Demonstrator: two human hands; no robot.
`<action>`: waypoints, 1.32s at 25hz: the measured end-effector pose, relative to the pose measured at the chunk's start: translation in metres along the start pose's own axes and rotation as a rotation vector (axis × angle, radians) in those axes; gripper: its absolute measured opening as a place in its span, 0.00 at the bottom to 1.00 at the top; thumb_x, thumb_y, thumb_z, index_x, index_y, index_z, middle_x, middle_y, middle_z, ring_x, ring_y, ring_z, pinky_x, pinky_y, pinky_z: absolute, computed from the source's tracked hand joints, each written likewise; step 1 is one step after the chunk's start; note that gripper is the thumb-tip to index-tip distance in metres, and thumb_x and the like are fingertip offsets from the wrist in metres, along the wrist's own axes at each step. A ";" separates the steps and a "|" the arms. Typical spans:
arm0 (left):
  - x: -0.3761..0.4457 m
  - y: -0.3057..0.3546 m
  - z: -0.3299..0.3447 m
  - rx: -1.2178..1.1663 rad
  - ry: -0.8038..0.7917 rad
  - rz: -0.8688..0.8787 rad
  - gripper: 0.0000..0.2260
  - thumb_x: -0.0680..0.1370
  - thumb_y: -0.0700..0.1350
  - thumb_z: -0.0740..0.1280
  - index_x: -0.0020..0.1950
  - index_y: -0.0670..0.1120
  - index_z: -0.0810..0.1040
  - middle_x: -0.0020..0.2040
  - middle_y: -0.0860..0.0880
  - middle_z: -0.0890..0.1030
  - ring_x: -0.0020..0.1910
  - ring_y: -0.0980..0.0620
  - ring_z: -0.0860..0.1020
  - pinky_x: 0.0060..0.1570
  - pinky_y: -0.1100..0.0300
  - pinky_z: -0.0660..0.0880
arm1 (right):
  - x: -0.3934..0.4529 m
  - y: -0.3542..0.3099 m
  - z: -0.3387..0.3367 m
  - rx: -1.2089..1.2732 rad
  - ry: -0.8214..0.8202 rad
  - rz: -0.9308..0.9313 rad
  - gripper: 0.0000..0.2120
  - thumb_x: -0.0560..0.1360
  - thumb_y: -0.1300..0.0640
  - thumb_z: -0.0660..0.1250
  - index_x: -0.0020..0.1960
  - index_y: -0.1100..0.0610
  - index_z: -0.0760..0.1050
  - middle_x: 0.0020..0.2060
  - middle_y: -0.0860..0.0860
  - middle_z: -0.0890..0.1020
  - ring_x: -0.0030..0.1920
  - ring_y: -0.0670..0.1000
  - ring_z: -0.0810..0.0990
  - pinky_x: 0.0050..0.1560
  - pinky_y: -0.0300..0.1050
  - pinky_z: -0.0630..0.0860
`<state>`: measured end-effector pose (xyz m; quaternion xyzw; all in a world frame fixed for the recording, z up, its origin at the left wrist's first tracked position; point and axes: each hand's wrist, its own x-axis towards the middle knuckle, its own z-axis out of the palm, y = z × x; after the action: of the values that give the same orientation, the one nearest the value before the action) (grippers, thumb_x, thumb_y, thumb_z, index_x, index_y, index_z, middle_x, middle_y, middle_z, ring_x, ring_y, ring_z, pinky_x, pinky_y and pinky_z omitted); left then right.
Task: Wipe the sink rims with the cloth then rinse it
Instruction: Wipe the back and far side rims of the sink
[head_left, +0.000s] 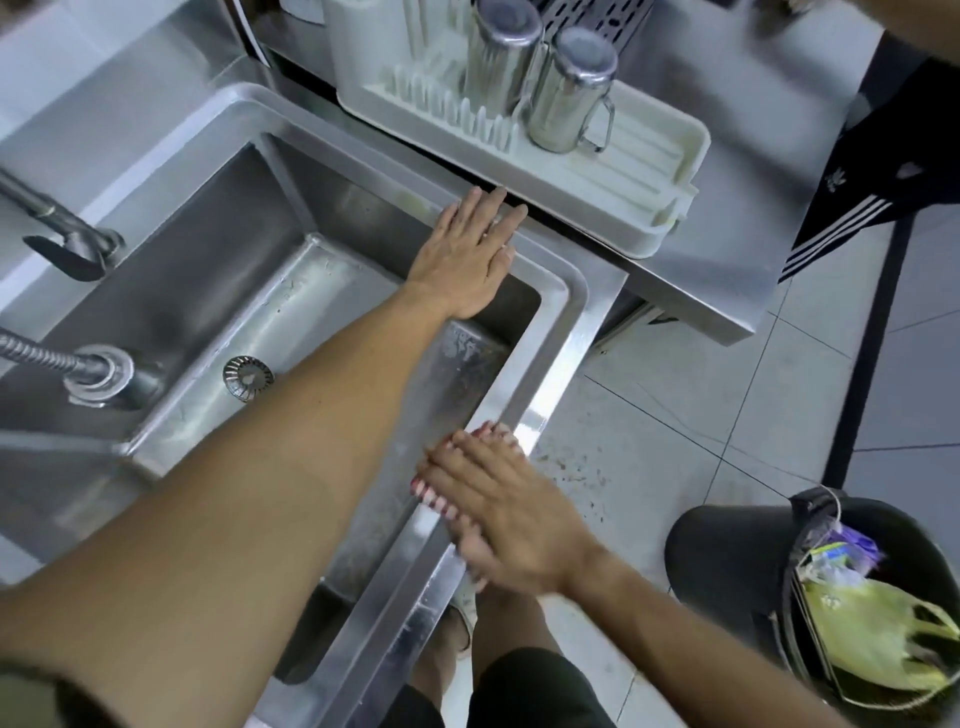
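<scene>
Both hands are seen on the sink (566, 332) rims: the left hand (467, 254) is laid flat, fingers straight and together, on the far right rim beside the drying rack, holding nothing, while the right hand (498, 509) is pressed flat on the cloth (441, 501), a red-and-white patterned one, against the near right rim. Motion blur on that hand suggests that wiping is under way. Which rims are finished cannot be told; the rinse is judged outstanding, since no water is seen running and the cloth is on the rim. Counted from left to right: one tap (57, 223), one flexible hose (62, 358), one drain strainer (248, 375), one basin, one cloth, one drying rack (597, 192) bearing two inverted steel cups (566, 88), and one black bin (737, 561) on the floor.
</scene>
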<state>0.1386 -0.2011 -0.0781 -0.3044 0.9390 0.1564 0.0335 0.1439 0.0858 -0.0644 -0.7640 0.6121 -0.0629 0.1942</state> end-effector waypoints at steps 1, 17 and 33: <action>-0.002 0.001 0.000 -0.008 -0.014 -0.001 0.25 0.87 0.55 0.42 0.85 0.55 0.41 0.85 0.49 0.38 0.83 0.47 0.37 0.81 0.49 0.36 | 0.009 0.022 -0.011 0.016 0.011 0.018 0.30 0.78 0.48 0.56 0.80 0.54 0.66 0.79 0.52 0.67 0.80 0.56 0.60 0.80 0.62 0.55; 0.000 -0.006 0.002 -0.063 -0.054 0.008 0.26 0.87 0.57 0.42 0.84 0.56 0.39 0.84 0.51 0.36 0.82 0.49 0.33 0.80 0.49 0.34 | 0.010 0.010 0.003 0.052 0.111 0.146 0.28 0.80 0.49 0.55 0.80 0.54 0.66 0.79 0.53 0.67 0.83 0.56 0.53 0.81 0.62 0.50; 0.002 -0.003 0.009 -0.196 0.006 -0.046 0.27 0.88 0.55 0.43 0.84 0.49 0.38 0.84 0.51 0.36 0.82 0.53 0.34 0.80 0.53 0.33 | 0.078 0.186 -0.074 -0.189 0.037 0.216 0.31 0.85 0.44 0.42 0.84 0.56 0.45 0.84 0.54 0.44 0.83 0.53 0.38 0.83 0.58 0.43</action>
<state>0.1384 -0.2023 -0.0881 -0.3282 0.9121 0.2456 0.0042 -0.0314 -0.0378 -0.0771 -0.7071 0.6976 0.0023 0.1155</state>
